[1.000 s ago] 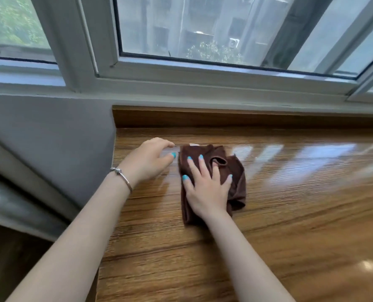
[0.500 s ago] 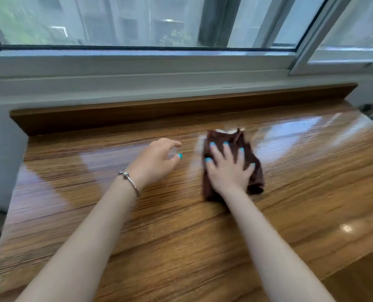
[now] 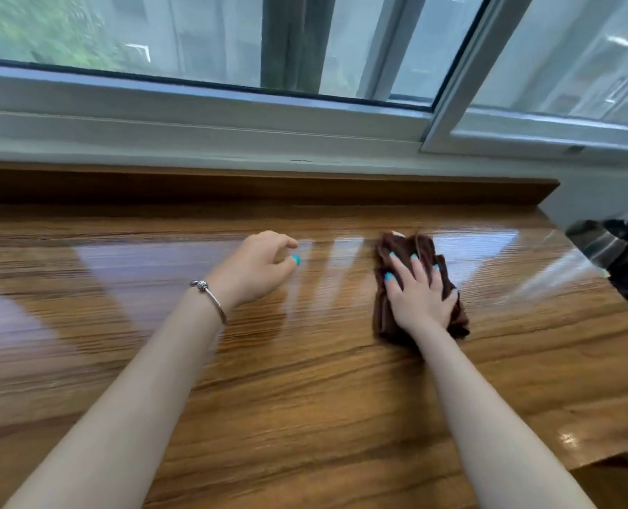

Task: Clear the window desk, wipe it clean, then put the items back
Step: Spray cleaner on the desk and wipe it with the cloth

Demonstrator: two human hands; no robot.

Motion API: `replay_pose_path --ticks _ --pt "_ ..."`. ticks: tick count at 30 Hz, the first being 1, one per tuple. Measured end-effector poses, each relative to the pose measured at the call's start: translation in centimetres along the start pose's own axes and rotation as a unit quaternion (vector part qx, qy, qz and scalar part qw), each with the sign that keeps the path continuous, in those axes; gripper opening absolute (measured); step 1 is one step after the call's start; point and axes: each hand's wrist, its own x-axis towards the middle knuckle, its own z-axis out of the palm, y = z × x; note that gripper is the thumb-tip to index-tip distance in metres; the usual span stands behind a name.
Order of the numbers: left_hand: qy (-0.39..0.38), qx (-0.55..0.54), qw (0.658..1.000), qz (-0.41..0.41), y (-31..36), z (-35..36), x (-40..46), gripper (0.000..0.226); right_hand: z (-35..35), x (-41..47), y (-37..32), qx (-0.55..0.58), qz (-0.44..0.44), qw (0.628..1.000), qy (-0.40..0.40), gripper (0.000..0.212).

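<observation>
You are in the wiping step. Your right hand (image 3: 420, 293) lies flat, fingers spread, pressing the brown cloth (image 3: 408, 247) on the wooden counter (image 3: 305, 380), toward its right end. Your left hand (image 3: 259, 268) hovers loosely curled, holding nothing. Next, I think, push the cloth over the parts not yet wiped. No boxes or bowls show; blurry dark things (image 3: 620, 251) sit past the right edge.
</observation>
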Motion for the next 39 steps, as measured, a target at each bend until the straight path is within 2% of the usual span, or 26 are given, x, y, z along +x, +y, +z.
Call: replay_pose_path --ticks 2,3,5,7,10,12,15,17,19,21,25,27,30,35,37,39 --pt "0.001 0.008 1.0 -0.004 0.8 1.0 0.2 0.037 0.8 -0.8 -1.4 -0.008 0.004 1.0 0.011 0.049" --pt "0.006 0.012 1.0 -0.006 1.3 1.4 0.4 0.037 1.5 -2.0 -2.5 -0.01 -0.028 0.999 0.016 0.05" --pt "0.015 0.022 1.0 -0.002 2.2 2.1 1.0 0.036 3.1 -5.4 -4.6 -0.01 -0.155 0.988 0.026 0.051" --pt "0.009 0.036 0.999 0.007 3.0 2.7 1.7 0.036 4.5 -8.5 -5.9 -0.011 -0.279 0.96 0.007 0.052" --pt "-0.021 0.051 0.998 0.016 4.0 3.4 2.9 0.037 4.7 -8.6 -5.2 0.002 -0.347 0.938 -0.022 0.053" --pt "-0.035 0.055 0.997 0.035 4.4 3.5 3.6 0.036 3.5 -5.6 -2.7 0.005 -0.318 0.948 -0.007 0.05" --pt "-0.054 0.042 0.996 0.051 4.8 3.3 4.3 0.037 0.0 1.0 4.0 0.0 -0.112 0.994 0.02 0.047" --pt "-0.054 0.031 0.997 0.056 4.7 3.2 4.8 0.038 -2.7 4.1 7.2 0.022 0.021 1.0 0.0 0.048" --pt "-0.059 0.029 0.996 0.059 4.7 3.3 5.4 0.038 -3.2 4.8 7.3 0.008 0.067 0.998 -0.002 0.052" --pt "-0.074 0.036 0.994 0.067 4.8 3.8 6.1 0.038 -2.1 3.3 4.9 -0.012 0.039 0.999 0.013 0.058" --pt "-0.086 0.035 0.991 0.095 5.9 5.5 7.5 0.036 1.3 -2.8 0.8 -0.026 -0.181 0.983 0.021 0.065" --pt "-0.087 0.029 0.991 0.1 6.5 6.3 8.2 0.036 1.5 -3.3 0.9 -0.012 -0.216 0.976 0.007 0.067" --pt "-0.092 0.028 0.991 0.097 7.0 7.2 9.2 0.036 0.4 0.2 3.8 -0.014 -0.174 0.985 0.012 0.062" --pt "-0.093 0.043 0.993 0.065 7.4 8.2 9.4 0.034 -5.0 10.5 13.9 0.001 0.053 0.999 -0.005 0.053" --pt "-0.079 0.05 0.994 0.056 8.1 8.8 9.5 0.033 -5.6 12.2 15.5 0.0 0.075 0.997 -0.007 0.052" --pt "-0.061 0.054 0.996 0.04 9.6 9.9 9.8 0.034 -5.0 11.8 15.1 -0.022 0.025 0.999 0.001 0.052"
